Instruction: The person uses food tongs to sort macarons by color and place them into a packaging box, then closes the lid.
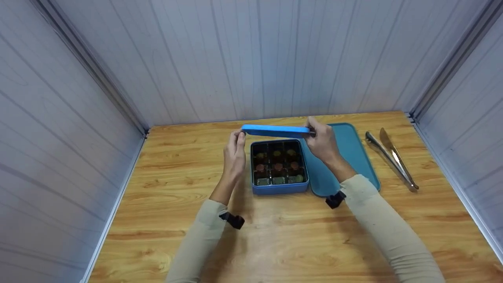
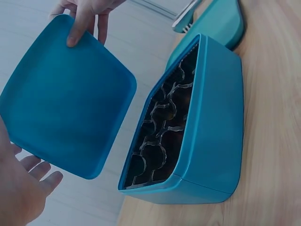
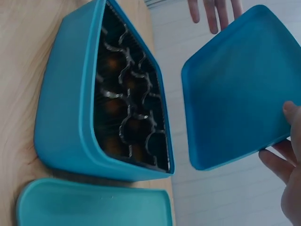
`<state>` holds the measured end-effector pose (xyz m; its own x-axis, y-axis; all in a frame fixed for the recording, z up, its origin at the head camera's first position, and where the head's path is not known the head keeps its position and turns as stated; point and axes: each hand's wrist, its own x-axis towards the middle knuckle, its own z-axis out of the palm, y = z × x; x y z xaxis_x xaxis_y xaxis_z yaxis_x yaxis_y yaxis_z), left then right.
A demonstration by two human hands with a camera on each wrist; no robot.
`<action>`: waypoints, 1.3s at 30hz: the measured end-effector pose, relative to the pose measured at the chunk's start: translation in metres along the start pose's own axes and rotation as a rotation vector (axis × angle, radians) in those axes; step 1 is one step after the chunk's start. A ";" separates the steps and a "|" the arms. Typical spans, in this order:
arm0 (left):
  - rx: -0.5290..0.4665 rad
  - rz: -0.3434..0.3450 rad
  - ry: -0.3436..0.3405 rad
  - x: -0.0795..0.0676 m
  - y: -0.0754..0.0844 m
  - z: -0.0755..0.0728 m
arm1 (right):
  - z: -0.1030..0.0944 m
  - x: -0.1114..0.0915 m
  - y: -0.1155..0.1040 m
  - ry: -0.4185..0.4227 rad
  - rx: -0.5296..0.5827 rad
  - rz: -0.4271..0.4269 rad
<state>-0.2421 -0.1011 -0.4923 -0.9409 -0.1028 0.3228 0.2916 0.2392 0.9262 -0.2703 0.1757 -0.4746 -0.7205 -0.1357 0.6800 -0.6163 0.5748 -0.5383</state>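
Note:
A flat blue lid (image 1: 275, 130) is held up over a square blue box (image 1: 279, 189), tilted so that its hollow underside shows in both wrist views. My left hand (image 1: 235, 153) is at the lid's left end, thumb and fingertips at its edge. With thumb on the inner face and fingers behind, my right hand (image 1: 323, 139) pinches the opposite edge. Inside the uncovered box, a clear plastic divider (image 2: 162, 129) splits the space into several compartments. Small yellowish, reddish and green pieces (image 1: 278, 167) sit in them in rows.
A teal tray (image 1: 353, 149) lies right of the box, partly beneath my right forearm. Farther right are metal tongs (image 1: 393, 163), their arms spread. Pale panel walls (image 1: 259, 59) enclose the wooden table (image 1: 177, 188) at the back and both sides.

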 end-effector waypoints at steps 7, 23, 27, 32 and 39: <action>-0.031 -0.021 0.015 -0.004 -0.010 0.003 | 0.003 -0.012 0.010 -0.052 0.099 -0.029; -0.058 -0.135 -0.056 -0.028 -0.046 0.005 | 0.023 -0.053 0.029 -0.146 0.209 0.011; -0.051 -0.154 -0.057 -0.034 -0.050 0.008 | 0.020 -0.058 0.032 -0.208 0.194 0.012; -0.052 -0.137 -0.094 -0.038 -0.051 0.007 | 0.010 -0.060 0.034 -0.340 0.186 0.011; -0.040 -0.135 -0.158 -0.045 -0.061 0.004 | -0.006 -0.060 0.038 -0.554 0.178 -0.029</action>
<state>-0.2180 -0.1076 -0.5642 -0.9863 0.0226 0.1636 0.1649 0.1947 0.9669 -0.2490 0.2105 -0.5334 -0.7319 -0.5787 0.3596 -0.6475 0.4265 -0.6315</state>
